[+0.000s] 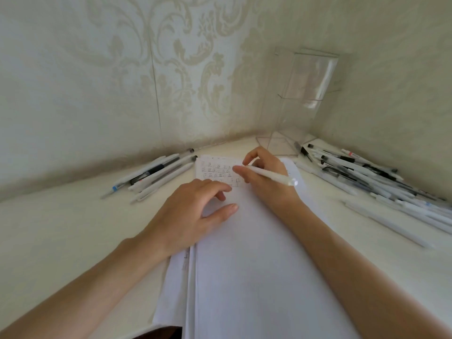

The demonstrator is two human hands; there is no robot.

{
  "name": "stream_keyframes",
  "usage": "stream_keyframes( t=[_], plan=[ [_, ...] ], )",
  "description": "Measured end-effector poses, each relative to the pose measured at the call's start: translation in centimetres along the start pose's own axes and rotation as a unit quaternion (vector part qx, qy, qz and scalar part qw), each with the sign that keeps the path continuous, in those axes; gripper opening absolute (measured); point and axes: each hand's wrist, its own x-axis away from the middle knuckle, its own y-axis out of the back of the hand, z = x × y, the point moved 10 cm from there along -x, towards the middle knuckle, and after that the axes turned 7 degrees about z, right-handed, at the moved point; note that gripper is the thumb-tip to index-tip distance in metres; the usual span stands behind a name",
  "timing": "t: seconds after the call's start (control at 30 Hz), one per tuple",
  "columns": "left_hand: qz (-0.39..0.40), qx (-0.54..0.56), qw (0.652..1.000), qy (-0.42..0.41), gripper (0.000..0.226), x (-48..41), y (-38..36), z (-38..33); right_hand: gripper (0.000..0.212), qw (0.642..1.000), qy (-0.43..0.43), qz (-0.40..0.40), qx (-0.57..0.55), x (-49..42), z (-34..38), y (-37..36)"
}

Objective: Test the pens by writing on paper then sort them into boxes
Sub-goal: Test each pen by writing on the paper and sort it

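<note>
A person's right hand (266, 189) pinches a plain white pen (274, 176) between thumb and fingers. The barrel slants back over the knuckles, and the tip is down at the far end of a white paper (256, 265) stack on the desk (73, 228). The pen's clear cap end catches the light. No brand can be read on it.

The left hand (195, 209) rests on the sheet just beside it, with fingers loosely spread and fingertips pressing the paper flat.

Under both hands' fingertips, a gridded patch (215, 171) carries about four rows of the handwritten character 正.

About seven pens (156, 174) lie side by side to the left of the left hand. To the right of the right hand sprawls a larger heap of pens (367, 177), white and black, too tangled to count. Beyond the right hand, a clear plastic box (300, 99) stands in the wall corner. Whether it is one box or two cannot be told.
</note>
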Motion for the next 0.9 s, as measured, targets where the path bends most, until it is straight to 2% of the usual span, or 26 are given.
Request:
stream_keyframes(
  t=[0.03, 0.1, 0.2, 0.33, 0.47, 0.67, 0.73, 0.8, 0.9],
  plan=[
    [-0.008, 0.038, 0.999, 0.021, 0.055, 0.0, 0.3, 0.5, 0.012, 1.0, 0.009, 0.012, 0.015, 0.0, 0.3, -0.3],
    [0.001, 0.103, 0.994, 0.038, 0.06, 0.1, 0.3, 0.7, 0.024, 0.999, 0.021, 0.03, 0.009, 0.0, 0.8, -0.8],
    [0.031, 0.143, 0.989, 0.025, 0.059, -0.1, 0.0, 0.2, 0.027, 0.994, 0.026, 0.063, -0.08, 0.3, 1.5, -1.6],
    [0.047, 0.147, 0.988, -0.007, 0.058, -0.2, -0.2, -0.4, 0.017, 0.991, 0.011, 0.055, -0.124, 0.4, 1.4, -2.0],
    [0.041, 0.126, 0.991, -0.025, 0.061, -0.2, -0.3, -0.3, 0.017, 0.989, -0.012, 0.037, -0.141, 0.4, 1.1, -2.0],
    [0.014, 0.07, 0.996, -0.054, 0.058, 0.1, 0.2, -0.3, 0.023, 0.989, 0.004, 0.042, -0.14, 0.4, 1.5, -1.9],
    [-0.024, 0.057, 0.997, -0.049, 0.047, 0.0, 1.2, 0.1, 0.033, 0.988, 0.011, 0.048, -0.147, 0.3, 1.7, -1.8],
    [-0.114, 0.024, 0.993, -0.026, 0.035, 0.2, 3.3, 1.4, 0.04, 0.987, 0.003, 0.059, -0.152, 0.3, 1.4, -1.9],
    [-0.218, -0.05, 0.969, 0.1, 0.039, 1.5, 6.2, 5.0, 0.039, 0.991, -0.008, 0.066, -0.119, 0.4, 0.9, -2.2]
  ],
)
